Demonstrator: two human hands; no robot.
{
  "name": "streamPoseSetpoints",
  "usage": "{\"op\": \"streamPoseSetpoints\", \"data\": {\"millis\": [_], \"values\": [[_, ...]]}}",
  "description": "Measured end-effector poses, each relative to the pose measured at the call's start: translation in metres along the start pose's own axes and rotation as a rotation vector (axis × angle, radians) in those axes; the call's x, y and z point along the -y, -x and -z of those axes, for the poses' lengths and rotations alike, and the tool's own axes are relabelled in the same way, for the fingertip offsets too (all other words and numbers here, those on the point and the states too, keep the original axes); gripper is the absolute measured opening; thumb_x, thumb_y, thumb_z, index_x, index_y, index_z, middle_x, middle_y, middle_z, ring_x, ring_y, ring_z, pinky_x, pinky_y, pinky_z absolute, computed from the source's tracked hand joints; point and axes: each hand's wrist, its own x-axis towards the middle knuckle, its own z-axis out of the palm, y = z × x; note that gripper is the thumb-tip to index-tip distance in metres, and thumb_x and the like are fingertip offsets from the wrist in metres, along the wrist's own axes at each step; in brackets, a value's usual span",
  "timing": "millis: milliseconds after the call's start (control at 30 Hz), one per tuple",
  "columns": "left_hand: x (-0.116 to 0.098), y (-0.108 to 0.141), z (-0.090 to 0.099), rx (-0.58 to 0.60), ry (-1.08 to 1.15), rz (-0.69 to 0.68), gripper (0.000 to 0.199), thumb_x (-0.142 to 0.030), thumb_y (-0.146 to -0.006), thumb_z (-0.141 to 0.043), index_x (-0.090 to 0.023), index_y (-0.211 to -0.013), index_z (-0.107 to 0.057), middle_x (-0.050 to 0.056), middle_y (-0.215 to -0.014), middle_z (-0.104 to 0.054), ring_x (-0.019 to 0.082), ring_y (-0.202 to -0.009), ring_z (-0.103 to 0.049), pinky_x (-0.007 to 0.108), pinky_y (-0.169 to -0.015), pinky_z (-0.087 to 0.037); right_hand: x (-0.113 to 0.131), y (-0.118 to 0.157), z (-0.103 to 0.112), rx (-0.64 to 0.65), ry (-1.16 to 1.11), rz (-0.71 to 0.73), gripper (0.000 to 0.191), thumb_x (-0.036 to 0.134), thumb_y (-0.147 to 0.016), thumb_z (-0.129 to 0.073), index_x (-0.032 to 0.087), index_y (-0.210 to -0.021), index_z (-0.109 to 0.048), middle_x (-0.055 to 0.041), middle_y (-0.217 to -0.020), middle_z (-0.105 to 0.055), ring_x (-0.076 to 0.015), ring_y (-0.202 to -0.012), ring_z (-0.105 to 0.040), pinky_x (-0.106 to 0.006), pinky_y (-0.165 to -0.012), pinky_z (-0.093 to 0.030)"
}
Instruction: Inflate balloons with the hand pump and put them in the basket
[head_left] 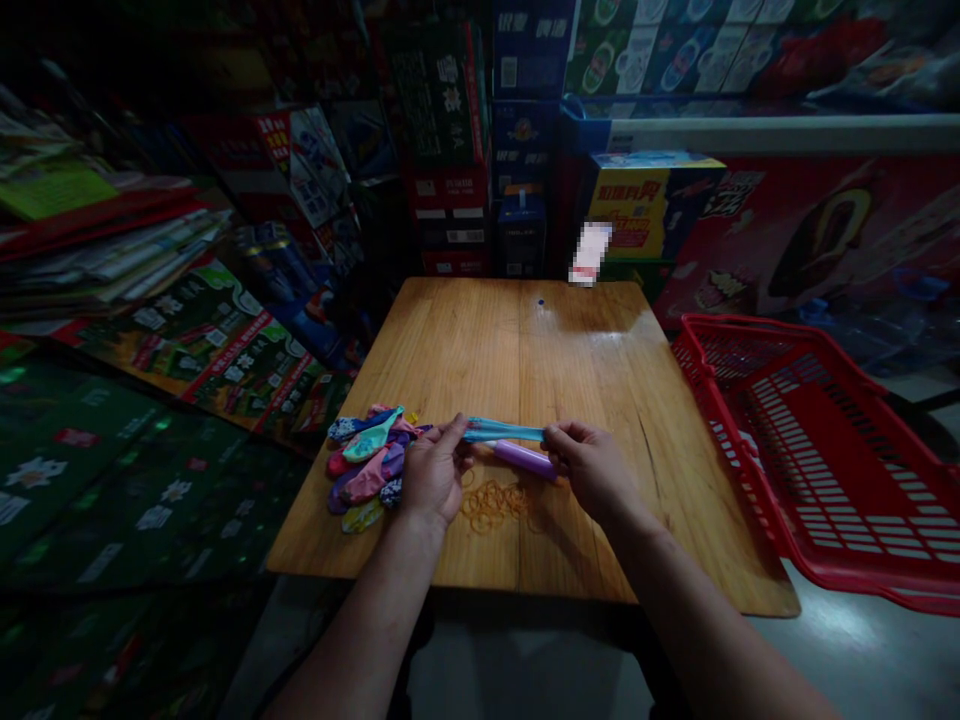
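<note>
A light-blue balloon (505, 431) is stretched flat between my two hands above the wooden table. My left hand (437, 470) pinches one end of it, and my right hand (589, 462) pinches the other. Just below the balloon lies a purple balloon pump (526, 459), partly covered by my right hand. A loose heap of yellowish rubber bands (495, 502) rests on the tabletop between my forearms. To the left, beside my left hand, is a pile of colourful deflated balloons (367, 460) in pink, purple, teal and patterned dark blue.
The wooden table (465, 340) carries a small dark-blue round object (541, 302) near its far side. A pixelated upright card (591, 254) is at the far edge. A red shopping basket (795, 450) stands to the right. Stacked green cartons (120, 480) crowd the left.
</note>
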Motion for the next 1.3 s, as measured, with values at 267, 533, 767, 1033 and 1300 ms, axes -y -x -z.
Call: {"op": "streamPoseSetpoints", "data": {"millis": [267,533,767,1033,1300], "values": [[-0.006,-0.009,0.007,-0.087,0.015,-0.101,0.036,-0.034,-0.062,-0.091,-0.013,-0.078,-0.067,-0.001,-0.065,-0.068,0.008,-0.049,-0.061,0.015,-0.042,-0.040,0.006,-0.004,0.008,-0.077,-0.010,0.047,0.028,0.041,-0.076,-0.077,0.015,-0.070,-0.066,-0.0009,-0.063,-0.061,-0.0086,-0.049,-0.045,-0.023,-0.047,-0.031],[0.005,-0.002,-0.003,0.024,-0.006,0.007,0.035,-0.036,-0.062,-0.091,-0.012,-0.077,-0.069,0.000,-0.066,-0.068,0.008,-0.050,-0.059,0.016,-0.042,-0.039,0.007,0.003,-0.007,-0.066,0.125,0.087,0.024,0.039,-0.080,-0.071,0.018,-0.069,-0.067,0.0014,-0.056,-0.057,-0.0108,-0.049,-0.046,-0.025,-0.049,-0.033],[0.006,0.004,-0.005,0.140,0.058,0.110,0.028,-0.033,-0.071,-0.087,-0.013,-0.082,-0.072,0.003,-0.073,-0.072,0.011,-0.059,-0.065,0.019,-0.052,-0.045,0.008,0.002,-0.012,-0.049,0.080,0.085,0.025,0.041,-0.080,-0.070,0.018,-0.071,-0.066,-0.0010,-0.063,-0.062,-0.0104,-0.049,-0.046,-0.025,-0.048,-0.032],[0.019,0.017,-0.011,0.252,0.258,0.375,0.013,-0.021,-0.082,-0.079,-0.012,-0.090,-0.074,0.008,-0.088,-0.073,0.007,-0.065,-0.062,0.015,-0.052,-0.044,0.001,0.005,-0.025,0.045,-0.109,0.074,0.026,0.042,-0.078,-0.078,0.018,-0.082,-0.068,0.0013,-0.067,-0.063,-0.0078,-0.050,-0.045,-0.023,-0.050,-0.034],[0.022,0.023,-0.010,0.275,0.091,0.378,0.024,-0.032,-0.081,-0.080,-0.013,-0.095,-0.075,0.007,-0.086,-0.072,0.007,-0.059,-0.058,0.016,-0.043,-0.033,0.004,0.010,-0.031,0.083,-0.136,0.006,0.026,0.041,-0.075,-0.081,0.019,-0.085,-0.071,0.0013,-0.067,-0.065,-0.0093,-0.053,-0.053,-0.023,-0.052,-0.042]]}}
